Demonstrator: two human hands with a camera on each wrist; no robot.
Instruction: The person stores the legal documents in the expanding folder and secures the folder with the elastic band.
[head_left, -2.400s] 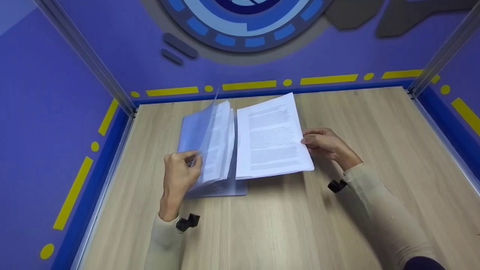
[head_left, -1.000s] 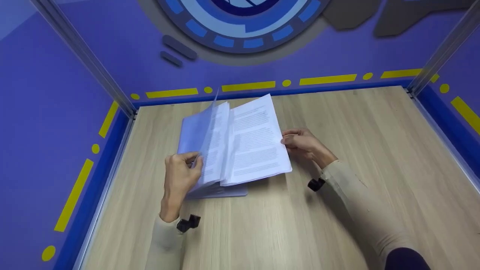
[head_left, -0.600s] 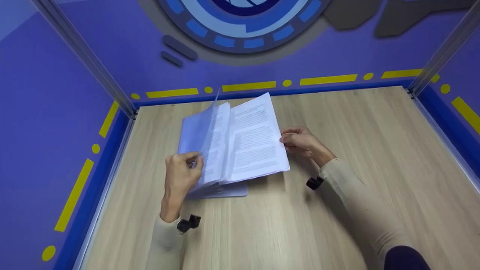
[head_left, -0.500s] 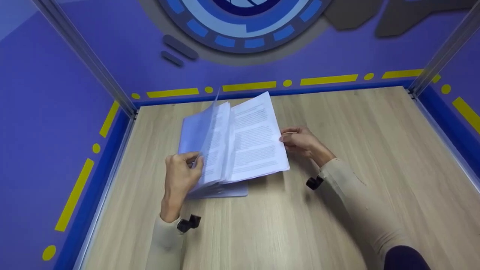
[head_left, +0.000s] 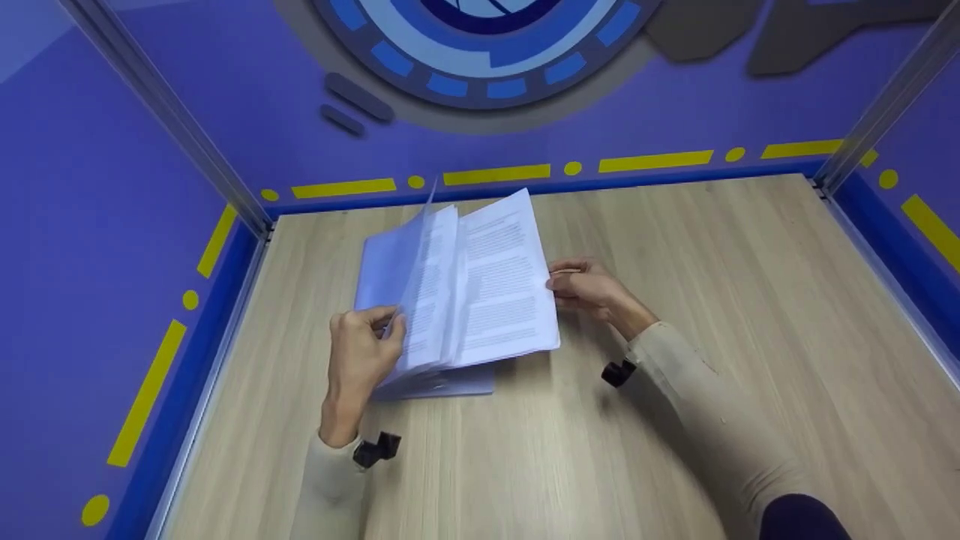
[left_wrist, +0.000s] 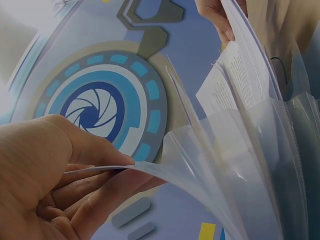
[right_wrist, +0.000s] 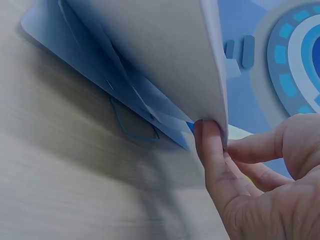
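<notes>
A translucent blue expanding file folder (head_left: 386, 274) lies spread on the table, its clear pockets (left_wrist: 240, 165) fanned apart in the left wrist view. My left hand (head_left: 362, 349) pinches the edge of a clear sheet of the folder between thumb and fingers. Printed sheets stand in the pockets on the left. On the right, my right hand (head_left: 592, 292) pinches a stack of printed papers (head_left: 506, 281) by its outer edge, thumb on the front face. The left part of that stack sits behind a clear pocket sheet; its right part sticks out, tilted above the table.
The wooden table (head_left: 600, 450) is bounded by a blue back wall (head_left: 600, 97) and side walls with metal posts. A thin elastic cord (right_wrist: 130, 135) loops from the folder near the tabletop. A black wrist camera (head_left: 619, 373) sits on each sleeve.
My right hand has moved left with the stack of papers, whose left edge has gone from apart to behind a clear pocket sheet. My left hand keeps its pinch on the folder.
</notes>
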